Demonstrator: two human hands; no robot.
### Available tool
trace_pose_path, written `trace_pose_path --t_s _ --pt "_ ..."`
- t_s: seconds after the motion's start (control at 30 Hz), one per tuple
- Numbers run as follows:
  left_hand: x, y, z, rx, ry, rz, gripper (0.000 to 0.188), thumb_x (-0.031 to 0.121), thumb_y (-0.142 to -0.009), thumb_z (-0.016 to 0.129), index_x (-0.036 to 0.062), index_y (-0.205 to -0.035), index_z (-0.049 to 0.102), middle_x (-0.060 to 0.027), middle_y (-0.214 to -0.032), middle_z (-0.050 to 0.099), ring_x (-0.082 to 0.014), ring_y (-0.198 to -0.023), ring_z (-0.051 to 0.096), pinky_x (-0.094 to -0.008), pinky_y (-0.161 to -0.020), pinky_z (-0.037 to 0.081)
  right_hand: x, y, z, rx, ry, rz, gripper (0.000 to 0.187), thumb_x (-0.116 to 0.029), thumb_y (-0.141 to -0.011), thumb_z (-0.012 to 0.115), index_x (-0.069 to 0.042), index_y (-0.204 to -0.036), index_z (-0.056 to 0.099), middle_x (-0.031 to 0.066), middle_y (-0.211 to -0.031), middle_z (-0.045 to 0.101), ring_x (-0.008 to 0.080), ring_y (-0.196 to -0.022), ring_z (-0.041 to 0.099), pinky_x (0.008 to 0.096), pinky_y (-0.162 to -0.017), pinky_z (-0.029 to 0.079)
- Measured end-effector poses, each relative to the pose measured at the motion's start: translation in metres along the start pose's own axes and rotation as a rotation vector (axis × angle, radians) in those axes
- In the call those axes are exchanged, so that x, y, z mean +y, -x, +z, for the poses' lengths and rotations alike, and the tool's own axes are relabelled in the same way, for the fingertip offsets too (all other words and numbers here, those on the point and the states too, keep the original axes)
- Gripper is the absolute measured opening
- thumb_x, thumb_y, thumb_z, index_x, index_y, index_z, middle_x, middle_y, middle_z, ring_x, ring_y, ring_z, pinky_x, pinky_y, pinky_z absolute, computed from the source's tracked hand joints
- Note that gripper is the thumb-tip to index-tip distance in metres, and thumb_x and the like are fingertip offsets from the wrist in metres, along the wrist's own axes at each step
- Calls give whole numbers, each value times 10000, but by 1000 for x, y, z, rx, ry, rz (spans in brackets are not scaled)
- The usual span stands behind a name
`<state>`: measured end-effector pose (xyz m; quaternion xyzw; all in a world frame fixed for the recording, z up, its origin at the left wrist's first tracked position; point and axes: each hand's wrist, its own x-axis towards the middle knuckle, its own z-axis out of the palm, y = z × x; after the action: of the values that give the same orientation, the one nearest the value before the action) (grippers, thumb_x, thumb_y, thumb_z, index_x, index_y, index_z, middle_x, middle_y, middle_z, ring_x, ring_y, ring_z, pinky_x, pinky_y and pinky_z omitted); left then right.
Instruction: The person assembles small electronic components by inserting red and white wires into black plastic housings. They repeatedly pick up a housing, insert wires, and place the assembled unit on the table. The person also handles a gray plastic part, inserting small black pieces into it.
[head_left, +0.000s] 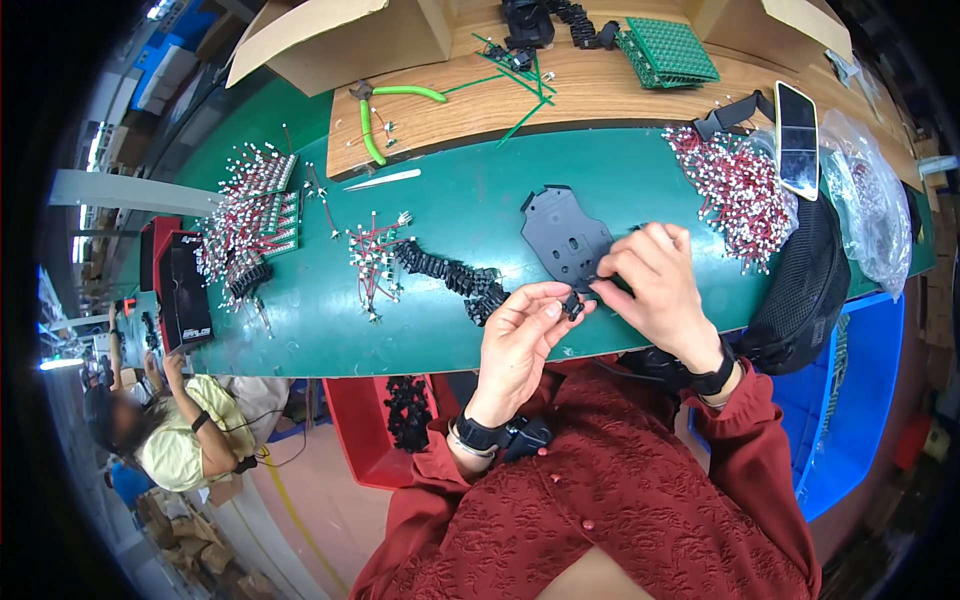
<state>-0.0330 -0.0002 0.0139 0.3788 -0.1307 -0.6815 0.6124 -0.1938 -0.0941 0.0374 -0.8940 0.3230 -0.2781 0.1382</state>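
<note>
My left hand (pixel 520 345) is closed, its thumb and fingertips pinching a small black plastic part (pixel 572 306). Close by on the right, my right hand (pixel 658 290) has its thumb and forefinger together near that part; whatever it grips is hidden or too small to name. Just beyond my fingers is a dark grey plate (pixel 560 225) with several holes, its near end by my right fingertips. Left of it, a chain of small black parts (pixel 450 272) lies on the green mat (pixel 470 170). White connectors with red wires (pixel 375 255) are further left.
Green boards with wired connectors (pixel 265 200) stand left; a heap of red-wired connectors (pixel 735 205) lies right, beside a phone (pixel 797 140). Green-handled pliers (pixel 372 125), stacked green boards (pixel 668 52) and open cartons (pixel 320 50) are behind. A red bin (pixel 355 430) sits below; another person (pixel 195 430) works left.
</note>
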Motion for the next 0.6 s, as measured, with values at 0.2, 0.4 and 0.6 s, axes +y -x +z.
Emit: trace_pose_path --t_s 0.2,0.4,0.6 --pt "-2 -1 4 -2 -47 -12 207 21 -867 526 -53 -1060 513 -166 -1005 599 -270 -934 615 -315 -832 506 13 20 -23 -88 -104 251 244 -137 -597 752 -100 -771 586 -11 -748 539 174 -740 484 318 -730 312" --pt "-7 -7 21 9 -476 234 275 -84 -804 554 -39 -1072 509 -145 -1047 585 -200 -945 600 -278 -846 487 10 23 -22 149 3 240 265 -122 -603 749 -84 -824 609 -7 -744 549 178 -728 498 317 -722 323" --pt "-7 -18 21 81 -1073 643 253 -73 -725 644 -7 -962 585 -100 -948 590 -157 -849 613 -251 -721 515 11 32 -18 181 3 198 247 -112 -617 744 -85 -822 609 -5 -768 563 178 -731 504 319 -717 327"
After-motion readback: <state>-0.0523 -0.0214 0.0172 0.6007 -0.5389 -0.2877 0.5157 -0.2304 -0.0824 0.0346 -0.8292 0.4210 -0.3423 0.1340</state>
